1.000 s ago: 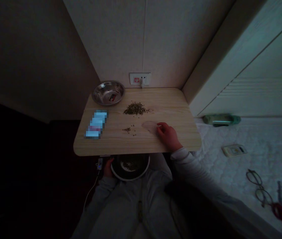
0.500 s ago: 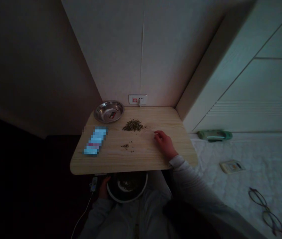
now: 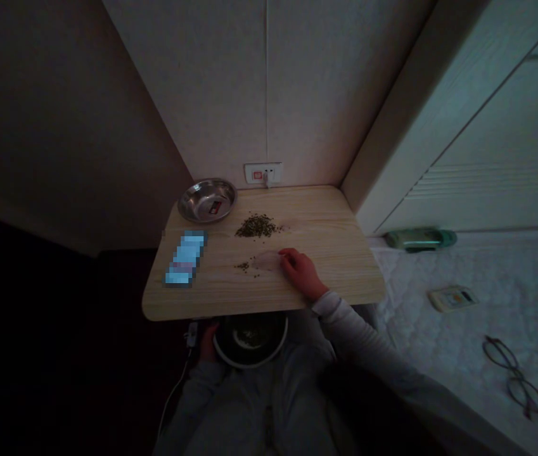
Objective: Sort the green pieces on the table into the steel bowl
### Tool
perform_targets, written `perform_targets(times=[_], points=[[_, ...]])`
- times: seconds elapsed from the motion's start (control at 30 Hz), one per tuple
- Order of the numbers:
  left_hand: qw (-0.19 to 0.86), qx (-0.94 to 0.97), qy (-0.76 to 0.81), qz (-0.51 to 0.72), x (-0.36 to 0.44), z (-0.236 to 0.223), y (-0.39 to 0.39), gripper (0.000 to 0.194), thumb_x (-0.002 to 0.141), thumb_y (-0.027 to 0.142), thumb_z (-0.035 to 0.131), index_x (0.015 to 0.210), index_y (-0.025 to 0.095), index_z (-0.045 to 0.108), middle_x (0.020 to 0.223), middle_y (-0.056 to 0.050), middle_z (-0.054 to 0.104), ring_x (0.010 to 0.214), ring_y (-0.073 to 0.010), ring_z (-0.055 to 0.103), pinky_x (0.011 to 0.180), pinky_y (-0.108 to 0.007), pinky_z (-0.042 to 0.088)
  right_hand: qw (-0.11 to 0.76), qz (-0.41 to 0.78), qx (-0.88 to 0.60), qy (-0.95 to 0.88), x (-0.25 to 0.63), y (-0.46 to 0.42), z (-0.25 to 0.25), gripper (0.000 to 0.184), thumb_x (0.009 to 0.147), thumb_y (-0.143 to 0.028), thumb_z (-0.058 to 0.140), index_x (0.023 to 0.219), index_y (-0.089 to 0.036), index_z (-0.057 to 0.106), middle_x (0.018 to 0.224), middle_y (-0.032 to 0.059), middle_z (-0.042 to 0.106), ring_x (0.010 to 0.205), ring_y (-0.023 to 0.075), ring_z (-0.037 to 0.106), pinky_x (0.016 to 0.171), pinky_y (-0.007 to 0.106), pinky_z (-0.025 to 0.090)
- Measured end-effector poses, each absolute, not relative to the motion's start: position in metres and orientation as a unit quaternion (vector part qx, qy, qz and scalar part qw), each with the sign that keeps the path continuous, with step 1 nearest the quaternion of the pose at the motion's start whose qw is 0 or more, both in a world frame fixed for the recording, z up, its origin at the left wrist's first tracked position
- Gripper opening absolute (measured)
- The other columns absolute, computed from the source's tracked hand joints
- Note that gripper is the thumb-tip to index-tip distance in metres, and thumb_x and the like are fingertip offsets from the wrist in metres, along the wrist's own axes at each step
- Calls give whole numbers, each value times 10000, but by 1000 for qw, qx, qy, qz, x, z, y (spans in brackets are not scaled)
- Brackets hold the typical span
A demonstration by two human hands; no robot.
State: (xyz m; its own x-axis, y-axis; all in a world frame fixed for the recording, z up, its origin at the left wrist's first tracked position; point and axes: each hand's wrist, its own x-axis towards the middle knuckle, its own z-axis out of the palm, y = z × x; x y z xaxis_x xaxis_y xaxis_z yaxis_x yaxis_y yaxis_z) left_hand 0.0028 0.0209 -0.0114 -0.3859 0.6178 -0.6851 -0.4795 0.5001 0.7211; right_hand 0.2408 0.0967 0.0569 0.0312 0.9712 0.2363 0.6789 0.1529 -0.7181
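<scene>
On the wooden tabletop lies a heap of small dark green-brown grains (image 3: 256,226), with a smaller scatter of grains (image 3: 243,266) nearer me. My right hand (image 3: 303,273) is low over the table to the right of the small scatter, its fingers curled and pinched. From its fingertips a thin, clear piece (image 3: 267,260) reaches left to these grains; its exact kind is too faint to tell. Below the table's front edge, my left hand (image 3: 208,342) grips the left side of a dark bowl with a pale rim (image 3: 251,365). Grains lie inside that bowl.
A steel bowl (image 3: 197,204) stands at the table's back left, with a lit phone (image 3: 186,258) in front of it. A wall socket (image 3: 263,173) is behind the table (image 3: 335,221). On the bed to the right are a green bottle (image 3: 421,239), a small pale box (image 3: 453,298) and glasses (image 3: 511,367).
My right hand has moved left and towards me, bringing the clear piece beside the small scatter of grains. My left hand still holds the bowl. The view has shifted slightly.
</scene>
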Motion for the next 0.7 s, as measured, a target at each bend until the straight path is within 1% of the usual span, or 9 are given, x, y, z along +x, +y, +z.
perform_targets(times=[0.1, 0.17, 0.23, 0.4, 0.57, 0.7], points=[[565, 46, 668, 482, 10, 3, 22, 232, 573, 71, 475, 392, 204, 536, 455, 4, 588, 788, -196, 570, 829, -331, 355, 352, 206, -610, -680, 241, 95, 59, 197, 751, -239, 388, 868, -177, 534, 568, -13, 536, 524, 106, 472, 544, 221, 339], [578, 16, 667, 471, 15, 11, 23, 257, 600, 87, 464, 378, 202, 524, 450, -4, 592, 745, -198, 581, 798, -338, 381, 350, 218, -602, -684, 242, 95, 60, 194, 752, -235, 387, 858, -176, 538, 552, -20, 527, 514, 100, 469, 540, 215, 338], [586, -7, 658, 472, 17, 13, 23, 265, 616, 94, 458, 382, 196, 528, 434, -8, 586, 717, -190, 589, 779, -322, 397, 353, 220, -602, -682, 242, 94, 60, 194, 753, -238, 389, 860, -175, 538, 554, -21, 525, 523, 101, 472, 546, 214, 339], [639, -31, 603, 477, 16, 5, 20, 228, 651, 145, 444, 480, 168, 594, 488, -25, 623, 690, -188, 598, 738, -321, 431, 353, 214, -604, -682, 243, 94, 59, 197, 752, -237, 389, 864, -174, 539, 552, -18, 521, 526, 104, 468, 547, 216, 334], [641, -38, 598, 479, 18, 10, 19, 237, 659, 161, 438, 489, 172, 603, 511, -25, 635, 612, -175, 601, 712, -307, 443, 341, 222, -595, -693, 243, 92, 61, 179, 743, -241, 402, 825, -185, 550, 541, -23, 517, 523, 105, 459, 564, 223, 338], [627, -47, 621, 468, 22, 18, 23, 295, 672, 141, 417, 421, 182, 566, 456, -17, 613, 552, -155, 592, 704, -288, 442, 345, 238, -590, -690, 244, 90, 61, 178, 738, -239, 406, 832, -181, 545, 576, -16, 530, 557, 110, 467, 588, 229, 345]])
